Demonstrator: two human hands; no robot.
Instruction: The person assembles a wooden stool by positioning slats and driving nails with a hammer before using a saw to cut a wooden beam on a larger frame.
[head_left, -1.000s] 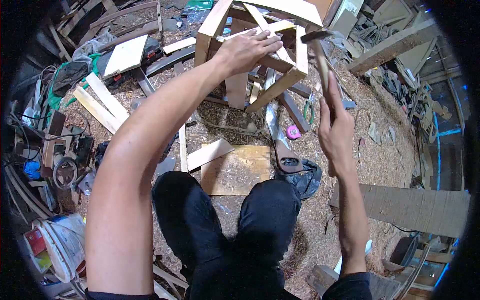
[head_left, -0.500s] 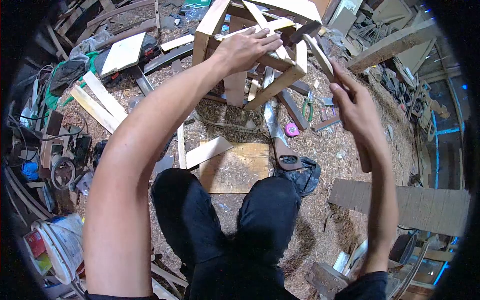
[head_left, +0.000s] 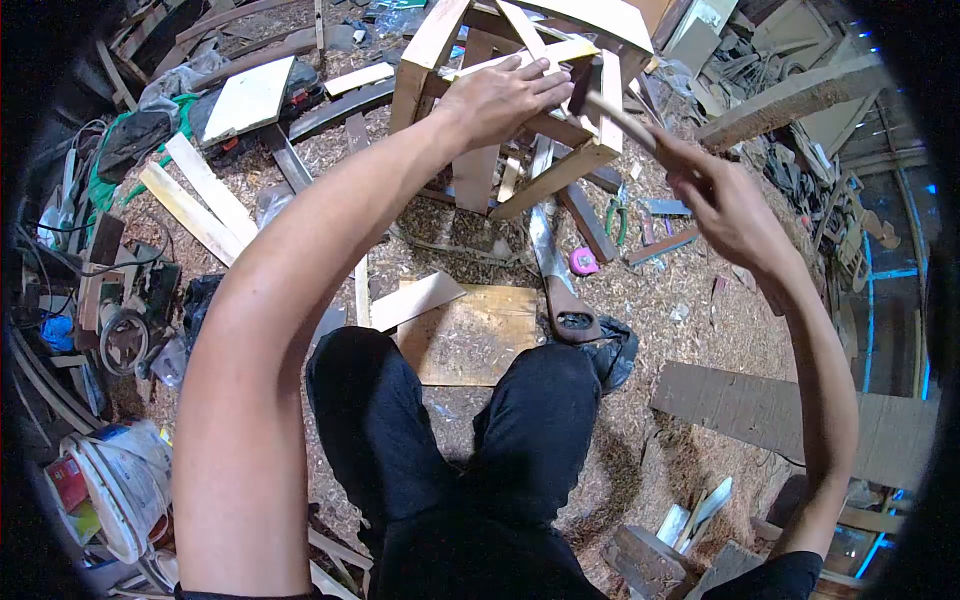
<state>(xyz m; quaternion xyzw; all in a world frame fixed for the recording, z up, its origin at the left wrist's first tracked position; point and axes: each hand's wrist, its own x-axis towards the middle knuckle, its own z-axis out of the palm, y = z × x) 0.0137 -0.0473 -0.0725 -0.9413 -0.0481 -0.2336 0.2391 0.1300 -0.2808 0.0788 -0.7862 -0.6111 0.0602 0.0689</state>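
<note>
A wooden frame (head_left: 548,178) like a small stool stands in front of me, with slats and braces across it. My left hand (head_left: 500,100) lies on a pale slat (head_left: 562,50) at its top, fingers stretched out and pressing down. My right hand (head_left: 722,205) is wrapped round the wooden handle of a hammer (head_left: 625,122). The hammer's dark head is down at the near right part of the frame, close beside my left fingertips. What lies right under the head is hidden.
A handsaw (head_left: 572,312) lies below the frame, with a pink tape measure (head_left: 583,261) and green-handled pliers (head_left: 616,222) to its right. A flat board (head_left: 480,335) lies before my knees. Loose planks (head_left: 208,190) are at left, a wide board (head_left: 770,405) at right. Shavings cover the floor.
My right hand has swung the hammer down and left, so its head went from raised above the frame's right corner to beside my left fingers. My left hand stays on the slat.
</note>
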